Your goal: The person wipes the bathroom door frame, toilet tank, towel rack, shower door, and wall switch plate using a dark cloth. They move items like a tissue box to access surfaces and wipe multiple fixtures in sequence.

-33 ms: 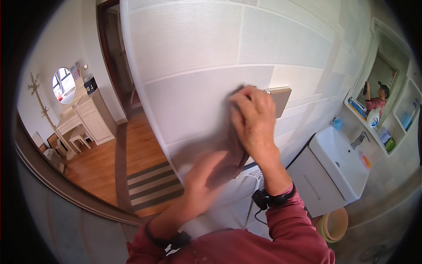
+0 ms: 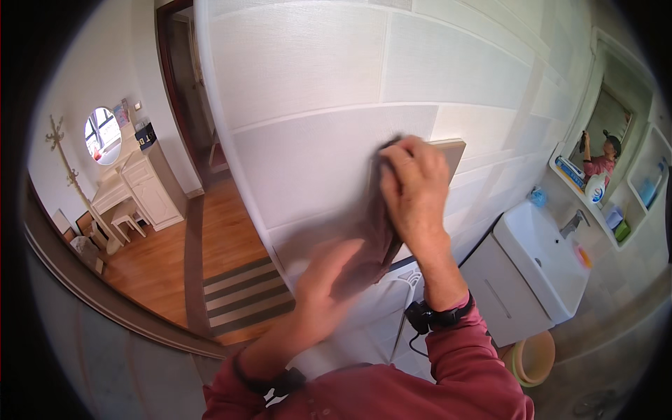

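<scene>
A dark brown cloth [image 2: 378, 231] hangs down along the tiled wall [image 2: 308, 168]. My right hand [image 2: 416, 185] is closed on its upper end, fingers bent over at the wall. Just behind that hand, a flat brown square plate [image 2: 451, 154] stands out from the tiles, partly covered by my fingers. Lower down, my left hand [image 2: 325, 280] is beside the cloth's bottom part. Motion smears its fingers, so whether they grip the cloth cannot be made out.
On the right are a white washbasin [image 2: 542, 262], a mirror shelf with bottles [image 2: 595, 187] and a bucket [image 2: 535, 357]. A white rack [image 2: 406, 283] stands below my hands. At left, a striped mat [image 2: 245, 297] lies by the doorway, with a dressing table [image 2: 150, 189] beyond.
My right hand has shifted slightly right with the top of the cloth, covering more of the brown plate. My left hand has barely moved.
</scene>
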